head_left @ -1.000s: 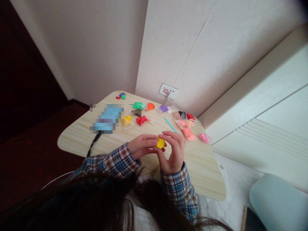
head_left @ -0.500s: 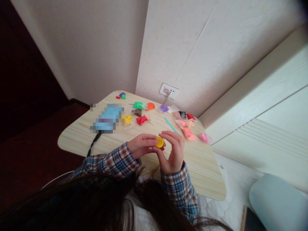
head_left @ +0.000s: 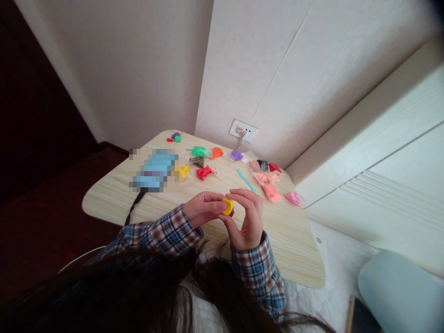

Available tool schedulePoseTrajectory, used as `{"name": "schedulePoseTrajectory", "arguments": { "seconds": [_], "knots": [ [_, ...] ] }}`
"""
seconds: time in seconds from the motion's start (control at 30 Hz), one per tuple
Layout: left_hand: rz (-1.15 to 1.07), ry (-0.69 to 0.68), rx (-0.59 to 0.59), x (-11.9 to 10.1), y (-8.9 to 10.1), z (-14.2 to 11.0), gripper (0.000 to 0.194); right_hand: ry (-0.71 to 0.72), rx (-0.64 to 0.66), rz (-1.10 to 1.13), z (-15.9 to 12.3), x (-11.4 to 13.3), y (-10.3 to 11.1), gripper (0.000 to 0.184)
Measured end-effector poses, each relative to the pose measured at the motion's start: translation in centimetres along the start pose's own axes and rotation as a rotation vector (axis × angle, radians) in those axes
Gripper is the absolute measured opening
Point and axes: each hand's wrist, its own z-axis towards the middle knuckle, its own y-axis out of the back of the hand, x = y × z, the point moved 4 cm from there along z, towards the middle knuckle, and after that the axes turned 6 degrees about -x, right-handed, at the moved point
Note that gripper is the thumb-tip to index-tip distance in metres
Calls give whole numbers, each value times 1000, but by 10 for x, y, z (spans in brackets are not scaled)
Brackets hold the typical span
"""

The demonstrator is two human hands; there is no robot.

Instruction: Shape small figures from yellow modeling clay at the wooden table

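Between my two hands, above the near part of the table, is a small rounded lump of yellow modelling clay [head_left: 228,207] with a hollow-looking face. My left hand [head_left: 205,206] pinches it from the left, thumb on top and fingers underneath. Curved around its right side, my right hand [head_left: 248,217] has a fingertip at the upper edge and the thumb at the lower edge. Beyond the hands lie a bag of yellow clay [head_left: 183,173], a bag of red clay [head_left: 204,173] and a light-blue modelling tool [head_left: 246,180].
Green [head_left: 200,151], orange [head_left: 217,152] and purple [head_left: 237,156] clay bags lie toward the back. Pink and coral bags [head_left: 271,192] are on the right. A blurred-out blue object [head_left: 156,170] with a black strap lies left. Small shaped clay pieces [head_left: 176,138] sit at the far corner.
The yellow clay has turned slightly between my fingers and shifted a little left. My right hand has moved slightly left with it.
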Motion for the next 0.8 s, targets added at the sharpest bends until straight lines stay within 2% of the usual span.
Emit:
{"name": "schedulePoseTrajectory", "arguments": {
  "seconds": [0.3, 0.6, 0.8],
  "knots": [
    [3, -12, 64, 2, 2, 0, 36, 24, -11, 12, 1, 2, 2, 21],
    [9, -55, 42, 0, 1, 0, 32, 29, -12, 11, 2, 5, 2, 21],
    [2, -25, 43, 2, 2, 0, 36, 28, -21, 12, 2, 5, 2, 22]
  ]
}}
